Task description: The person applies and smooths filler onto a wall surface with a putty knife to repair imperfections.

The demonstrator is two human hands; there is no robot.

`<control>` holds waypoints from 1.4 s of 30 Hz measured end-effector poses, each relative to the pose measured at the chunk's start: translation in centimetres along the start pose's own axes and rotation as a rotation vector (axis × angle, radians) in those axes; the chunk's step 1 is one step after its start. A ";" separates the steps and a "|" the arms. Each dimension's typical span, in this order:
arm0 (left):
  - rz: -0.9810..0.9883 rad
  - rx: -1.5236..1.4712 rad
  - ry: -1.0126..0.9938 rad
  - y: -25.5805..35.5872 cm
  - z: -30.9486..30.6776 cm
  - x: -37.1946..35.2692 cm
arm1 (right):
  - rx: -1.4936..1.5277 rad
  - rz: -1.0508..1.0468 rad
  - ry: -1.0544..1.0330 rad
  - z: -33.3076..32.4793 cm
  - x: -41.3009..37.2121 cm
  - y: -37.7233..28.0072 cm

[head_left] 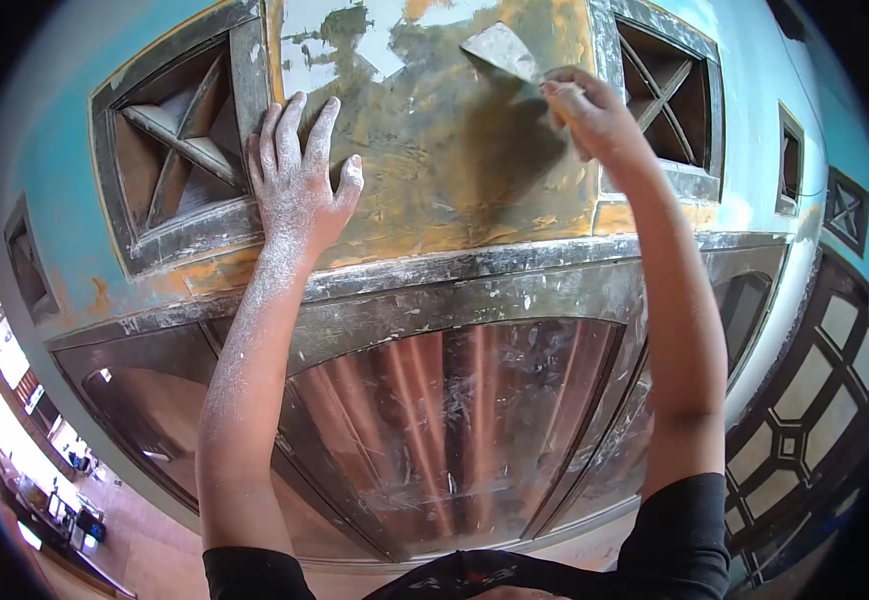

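My right hand (589,115) is closed round the handle of a putty knife (502,52), whose wide, whitish blade points up and left close to the wall. Dusted with white powder, my left hand (299,175) lies with fingers spread against the wall, at the right edge of the left vent frame. Between the two hands is a wall panel (404,150) of worn yellow and dark grey-green paint, with white patches along its top. The knife's handle is mostly hidden inside my fist.
Wooden vents with crossed bars flank the panel: a left vent (179,140) and a right vent (662,95). Below runs a paint-flecked ledge (454,265) above an arched glass window (454,420) with pinkish curtains. A patterned door or grille (794,430) stands at right.
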State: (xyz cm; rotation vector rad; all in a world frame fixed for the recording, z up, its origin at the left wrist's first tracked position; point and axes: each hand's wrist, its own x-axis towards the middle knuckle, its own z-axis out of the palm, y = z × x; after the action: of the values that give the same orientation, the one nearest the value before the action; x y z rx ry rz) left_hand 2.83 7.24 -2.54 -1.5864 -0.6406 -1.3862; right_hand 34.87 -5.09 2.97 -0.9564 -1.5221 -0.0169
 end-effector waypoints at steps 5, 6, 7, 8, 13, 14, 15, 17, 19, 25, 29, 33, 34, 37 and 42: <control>-0.002 0.013 -0.011 0.2 -0.2 0.0 | -0.104 -0.117 -0.036 -3.1 2.5 -0.7; 0.001 0.004 -0.010 0.3 0.1 0.0 | -0.109 -0.113 -0.029 -2.8 2.4 -0.9; -0.001 0.001 -0.004 -0.1 0.2 -0.1 | -0.159 -0.138 0.027 -1.9 2.3 -1.3; -0.003 -0.002 0.003 -0.2 0.4 -0.2 | -0.211 -0.163 0.083 -1.4 2.1 -1.5; -0.011 0.021 -0.015 0.3 -0.2 -0.1 | -0.213 -0.141 0.115 -1.2 2.1 -1.6; -0.014 0.027 -0.017 0.3 -0.1 0.0 | -0.197 -0.131 0.100 -1.4 2.1 -1.5; -0.022 0.034 -0.018 0.3 -0.1 0.0 | -0.183 -0.123 0.081 -1.5 2.1 -1.6; -0.019 0.023 -0.014 0.2 -0.1 0.0 | -0.176 -0.125 0.078 -1.3 2.4 -1.3; -0.009 0.009 -0.013 0.2 0.0 -0.1 | -0.166 -0.122 0.081 -1.9 2.8 -0.4; -0.011 0.104 -0.027 0.5 -0.1 -0.2 | -0.267 -0.151 0.053 -4.0 4.5 -0.6; -0.005 0.150 -0.085 0.7 0.4 -0.7 | -0.296 -0.027 0.033 -5.6 4.9 -2.3; 0.007 0.109 -0.110 1.3 0.6 0.5 | -0.368 -0.076 0.057 -5.8 5.2 -2.8; 0.019 0.073 -0.082 1.2 0.9 1.2 | -0.341 -0.059 0.026 -6.3 5.3 -3.0; 0.059 0.060 -0.020 0.2 2.1 4.2 | -0.324 -0.021 0.003 -7.0 6.3 -3.4; 0.066 0.118 0.060 -1.2 3.6 9.2 | -0.354 -0.083 -0.028 -8.6 7.4 -2.8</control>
State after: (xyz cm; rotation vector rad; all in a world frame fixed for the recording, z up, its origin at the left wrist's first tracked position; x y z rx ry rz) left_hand 5.79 9.33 6.77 -1.4547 -0.6170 -1.3183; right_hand 41.27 -7.47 12.47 -1.1741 -1.6149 -0.3433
